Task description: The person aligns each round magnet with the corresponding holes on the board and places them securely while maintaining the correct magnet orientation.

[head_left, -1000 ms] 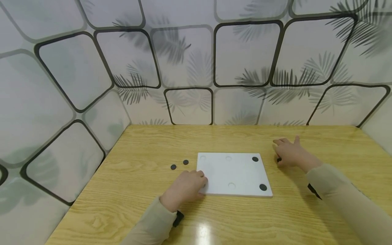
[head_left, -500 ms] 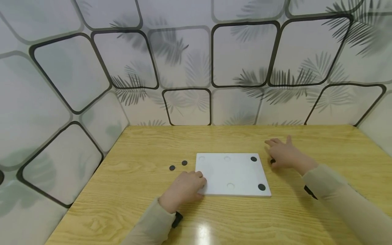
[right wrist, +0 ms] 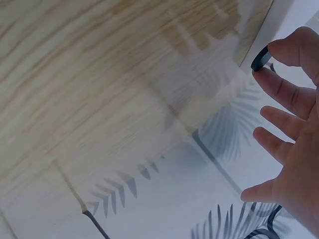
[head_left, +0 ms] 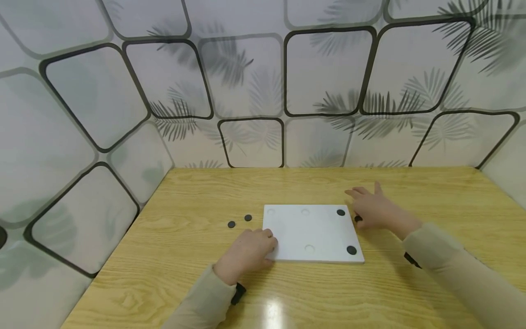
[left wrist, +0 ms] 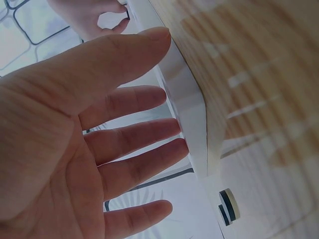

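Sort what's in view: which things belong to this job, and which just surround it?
Job, it seems:
white board, touched by the left hand
black disc pinched by the right hand
two discs on the board
two loose discs beside it, probably

Surroundings:
wooden table
patterned wall

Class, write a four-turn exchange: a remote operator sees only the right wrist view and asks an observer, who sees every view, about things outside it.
Operator: I see the right hand pinching a black disc. Where is the left hand?
Observer: In the head view, the left hand is at the near left corner of the white board.
Operator: Any loose discs on the table?
Observer: Yes, two dark discs lie on the table, left of the board.
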Tool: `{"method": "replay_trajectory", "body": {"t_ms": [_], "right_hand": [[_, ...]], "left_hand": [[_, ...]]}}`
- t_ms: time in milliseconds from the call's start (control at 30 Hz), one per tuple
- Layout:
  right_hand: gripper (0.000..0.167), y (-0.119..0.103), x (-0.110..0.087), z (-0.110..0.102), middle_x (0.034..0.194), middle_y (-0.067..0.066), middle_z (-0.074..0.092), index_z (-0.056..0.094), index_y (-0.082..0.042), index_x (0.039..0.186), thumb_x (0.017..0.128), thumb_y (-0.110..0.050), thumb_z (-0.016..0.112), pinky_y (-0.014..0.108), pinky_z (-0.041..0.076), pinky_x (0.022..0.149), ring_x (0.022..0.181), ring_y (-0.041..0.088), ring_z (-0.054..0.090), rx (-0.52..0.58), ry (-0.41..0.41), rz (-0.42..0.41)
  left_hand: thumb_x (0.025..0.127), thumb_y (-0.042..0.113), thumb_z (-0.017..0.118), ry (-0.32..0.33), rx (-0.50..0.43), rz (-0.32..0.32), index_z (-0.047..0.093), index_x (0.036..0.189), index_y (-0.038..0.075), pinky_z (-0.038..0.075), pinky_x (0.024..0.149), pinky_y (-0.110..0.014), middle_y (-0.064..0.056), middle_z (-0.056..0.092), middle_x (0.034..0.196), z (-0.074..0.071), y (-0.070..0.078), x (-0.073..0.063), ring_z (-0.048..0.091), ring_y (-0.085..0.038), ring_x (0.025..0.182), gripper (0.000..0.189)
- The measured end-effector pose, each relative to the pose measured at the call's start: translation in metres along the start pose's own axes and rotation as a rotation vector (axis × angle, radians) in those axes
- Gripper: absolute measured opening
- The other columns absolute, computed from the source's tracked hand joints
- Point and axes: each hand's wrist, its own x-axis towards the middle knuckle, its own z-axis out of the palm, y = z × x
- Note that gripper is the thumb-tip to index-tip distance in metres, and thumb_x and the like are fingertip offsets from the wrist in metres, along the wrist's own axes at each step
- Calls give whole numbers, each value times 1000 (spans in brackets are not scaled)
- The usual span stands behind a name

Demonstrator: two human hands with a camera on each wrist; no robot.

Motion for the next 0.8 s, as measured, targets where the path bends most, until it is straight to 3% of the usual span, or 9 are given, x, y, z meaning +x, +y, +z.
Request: {"method": "replay_trajectory", "body": {"t_ms": [800], "right_hand": [[30,-18,7,-6,131,20,38,43,-19,49,64,-10,68,74,5,81,121,40,28,-6,-12,-40]], "left_hand": [[71,35,73,-3,-12,-16,64,85,18,37,57,-24,8,52,78,1,0,1,46,-8,67,24]]}}
